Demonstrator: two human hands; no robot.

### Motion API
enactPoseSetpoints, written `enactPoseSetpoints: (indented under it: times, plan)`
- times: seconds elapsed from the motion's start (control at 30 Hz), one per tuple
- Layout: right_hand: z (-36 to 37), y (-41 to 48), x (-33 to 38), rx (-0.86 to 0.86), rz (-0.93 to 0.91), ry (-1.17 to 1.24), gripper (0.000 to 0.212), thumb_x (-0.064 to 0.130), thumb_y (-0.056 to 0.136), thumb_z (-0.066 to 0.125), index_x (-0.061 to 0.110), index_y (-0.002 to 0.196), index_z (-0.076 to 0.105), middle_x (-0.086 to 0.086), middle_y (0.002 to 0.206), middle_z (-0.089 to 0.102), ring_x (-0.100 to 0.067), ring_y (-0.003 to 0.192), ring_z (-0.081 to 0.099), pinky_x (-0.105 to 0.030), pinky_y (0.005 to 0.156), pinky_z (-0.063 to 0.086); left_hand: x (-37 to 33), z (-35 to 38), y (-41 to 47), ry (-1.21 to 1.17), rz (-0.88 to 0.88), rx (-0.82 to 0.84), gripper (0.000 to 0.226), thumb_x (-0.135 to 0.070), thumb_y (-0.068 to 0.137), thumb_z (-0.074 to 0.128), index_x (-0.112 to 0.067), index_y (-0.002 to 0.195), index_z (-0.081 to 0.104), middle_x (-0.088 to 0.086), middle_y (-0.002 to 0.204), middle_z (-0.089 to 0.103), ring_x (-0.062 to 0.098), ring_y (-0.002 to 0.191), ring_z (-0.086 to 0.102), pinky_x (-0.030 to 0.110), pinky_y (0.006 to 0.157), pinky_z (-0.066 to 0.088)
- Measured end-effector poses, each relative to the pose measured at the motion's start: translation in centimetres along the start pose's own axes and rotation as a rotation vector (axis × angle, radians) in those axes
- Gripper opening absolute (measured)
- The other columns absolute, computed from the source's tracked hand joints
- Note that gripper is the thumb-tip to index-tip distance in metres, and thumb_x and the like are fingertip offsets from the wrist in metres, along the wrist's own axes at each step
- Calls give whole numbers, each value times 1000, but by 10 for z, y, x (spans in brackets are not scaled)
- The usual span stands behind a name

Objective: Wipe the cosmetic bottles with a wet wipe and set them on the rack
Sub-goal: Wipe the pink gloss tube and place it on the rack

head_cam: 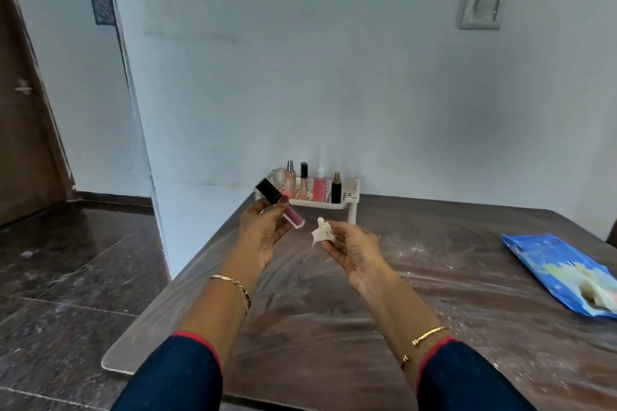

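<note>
My left hand (262,230) holds a lip gloss tube (293,216) with a black cap and pink body, tilted above the table. My right hand (350,252) pinches a crumpled white wet wipe (321,233) just right of the tube, a small gap apart from it. Behind both hands a white plastic rack (350,192) stands against the wall. On it stand several bottles upright: a pale pink spray bottle (289,182), a black-capped tube (303,182), a pink bottle (319,187) and a black bottle with a gold cap (336,188).
A blue wet wipe pack (561,272) lies open at the table's right side. The dark wooden table (334,327) has a clear plastic cover and white specks. A wall runs behind; a tiled floor and a brown door (23,110) are on the left.
</note>
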State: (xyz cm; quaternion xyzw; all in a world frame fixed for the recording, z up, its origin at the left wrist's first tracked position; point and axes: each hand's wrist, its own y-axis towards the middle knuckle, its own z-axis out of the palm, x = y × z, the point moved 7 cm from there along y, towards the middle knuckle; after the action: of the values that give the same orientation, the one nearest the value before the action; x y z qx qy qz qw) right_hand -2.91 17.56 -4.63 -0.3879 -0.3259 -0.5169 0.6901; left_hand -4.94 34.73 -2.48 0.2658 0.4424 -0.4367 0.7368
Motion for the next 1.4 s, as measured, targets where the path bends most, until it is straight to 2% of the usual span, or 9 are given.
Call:
enactPoseSetpoints:
  times: [0.17,0.27,0.37,0.47,0.6,0.7,0.87,1.07,1.4]
  plan:
    - [16,38,-6,10,19,-35,19,0,80,70,-2,97,63,-15,90,70,-19,73,68,-24,65,58,-26,-12,55,154,85,-71,16,-9,82,72,-11,92,59,20,108,66,33,101,66,45,89,54]
    - [30,59,-8,62,-1,-130,10,-7,78,70,2,82,66,-12,85,70,-19,76,68,-23,65,57,-41,-14,89,363,177,-121,24,-18,81,75,-10,98,61,15,98,69,31,93,68,47,89,54]
    - [42,78,-8,87,-16,-163,14,-12,78,66,2,79,66,-11,81,69,-18,73,67,-21,58,57,-53,-9,117,582,277,-156,38,-28,79,76,-8,109,64,12,103,69,28,94,67,42,90,53]
    - [51,98,-7,105,-30,-181,17,-15,78,65,2,78,65,-9,78,68,-16,68,67,-19,51,54,-57,1,141,761,361,-186,39,-30,82,73,-9,113,63,10,110,68,26,101,63,28,84,46]
    - [56,118,-11,130,-37,-210,18,-15,77,66,3,76,66,-9,79,69,-16,72,67,-19,55,55,-47,8,170,881,373,-172,40,-33,81,72,-11,113,63,9,111,69,26,101,63,28,81,45]
    - [56,129,-16,151,-46,-217,17,-14,76,66,3,76,67,-11,81,69,-18,73,68,-21,55,55,-35,0,188,942,352,-185,38,-41,79,73,-18,108,64,3,108,70,25,102,63,38,90,48]
    - [56,141,-30,179,-36,-267,13,-11,78,67,1,83,68,-15,88,71,-19,78,69,-21,58,55,-21,-11,199,1121,330,-278,35,-50,82,64,-25,108,62,-5,110,68,24,107,60,42,94,38]
    - [57,150,-45,176,-16,-335,13,-7,77,70,5,82,70,-15,92,72,-24,89,70,-25,70,58,-9,-8,209,1248,322,-246,29,-53,82,61,-31,101,62,-5,107,69,23,105,60,50,101,32]
    - [59,149,-43,178,-29,-361,14,-6,77,71,7,75,69,-11,81,72,-21,76,69,-34,79,57,-5,-8,212,1506,402,-330,33,-52,88,48,-27,101,65,-1,98,69,28,109,58,58,107,19]
